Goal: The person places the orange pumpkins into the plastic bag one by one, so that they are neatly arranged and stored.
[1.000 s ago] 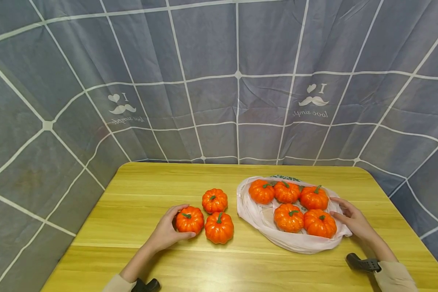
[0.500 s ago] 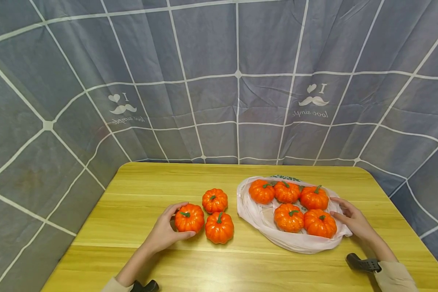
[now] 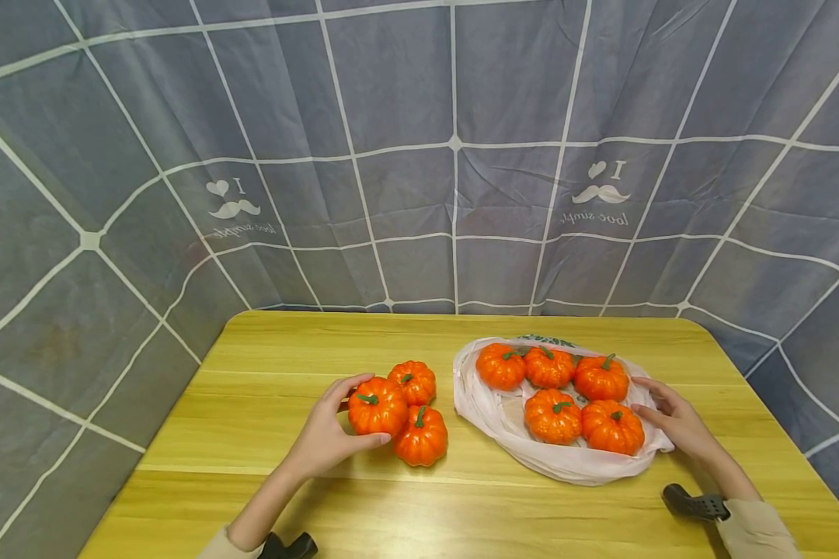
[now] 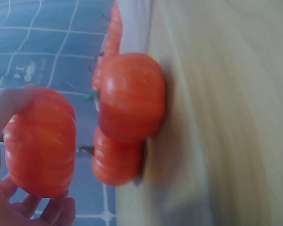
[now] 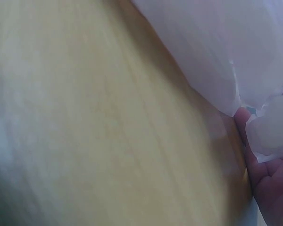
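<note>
My left hand (image 3: 330, 429) grips a small orange pumpkin (image 3: 377, 407) with a green stem, thumb on the near side and fingers on the far side. In the left wrist view this held pumpkin (image 4: 40, 143) is raised off the table. Two more pumpkins stand just right of it, one farther back (image 3: 414, 380) and one nearer (image 3: 422, 439). At the right, a white plastic bag (image 3: 499, 439) lies spread open with several pumpkins (image 3: 552, 417) in it. My right hand (image 3: 680, 419) holds the bag's right edge; in the right wrist view the bag (image 5: 212, 52) partly hides its fingers.
The wooden table (image 3: 419, 512) carries everything, and its back edge meets a grey gridded curtain (image 3: 405, 194). Black straps with a dark piece, such as the wrist camera (image 3: 695, 505), sit on both wrists.
My left hand has lifted the leftmost pumpkin and moved it right and slightly away, so it now partly covers the two beside it. The right hand and the bag have stayed put.
</note>
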### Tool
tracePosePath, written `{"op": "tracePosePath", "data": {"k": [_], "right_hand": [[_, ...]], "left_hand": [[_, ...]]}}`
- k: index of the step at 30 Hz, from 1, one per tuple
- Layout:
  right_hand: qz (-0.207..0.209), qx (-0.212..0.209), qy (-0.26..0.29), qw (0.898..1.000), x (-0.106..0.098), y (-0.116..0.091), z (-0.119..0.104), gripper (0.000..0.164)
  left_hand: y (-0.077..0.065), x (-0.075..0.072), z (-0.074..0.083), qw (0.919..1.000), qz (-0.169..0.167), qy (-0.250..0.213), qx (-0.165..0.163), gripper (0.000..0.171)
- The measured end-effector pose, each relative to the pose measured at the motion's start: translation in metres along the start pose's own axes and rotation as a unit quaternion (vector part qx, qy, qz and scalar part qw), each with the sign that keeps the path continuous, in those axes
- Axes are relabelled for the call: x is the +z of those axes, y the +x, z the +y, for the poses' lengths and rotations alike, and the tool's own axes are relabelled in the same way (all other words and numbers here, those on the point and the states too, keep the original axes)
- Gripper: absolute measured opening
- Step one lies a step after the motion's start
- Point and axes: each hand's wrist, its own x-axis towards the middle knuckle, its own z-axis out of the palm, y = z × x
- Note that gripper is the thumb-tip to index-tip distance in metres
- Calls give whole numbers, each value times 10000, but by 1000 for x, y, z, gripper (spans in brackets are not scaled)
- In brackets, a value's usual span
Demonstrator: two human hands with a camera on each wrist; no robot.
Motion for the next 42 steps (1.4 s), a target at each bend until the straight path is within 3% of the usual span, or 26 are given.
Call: {"op": "tracePosePath", "data": {"k": [11, 17, 24, 28, 35, 42], "right_hand": [[15, 6, 84, 10000, 0, 0, 0, 48], [-5, 9, 62, 10000, 0, -1, 1, 49], [26, -55, 3, 10000, 0, 0, 0, 49], [38, -95, 38, 9999, 0, 0, -1, 48], [41, -109, 46, 9999, 0, -1, 0, 47], [74, -131, -56, 9999, 1, 0, 0, 48]], "left_hand": [[10, 14, 32, 9997, -135, -57, 187, 79], [18, 27, 44, 9986, -262, -275, 367, 79], [29, 46, 56, 9963, -432, -689, 280, 78], [35, 57, 62, 9952, -491, -829, 142, 78], [42, 85, 69, 9959, -406, -791, 185, 81], [47, 113, 76, 9958, -580, -704, 112, 83]]}}
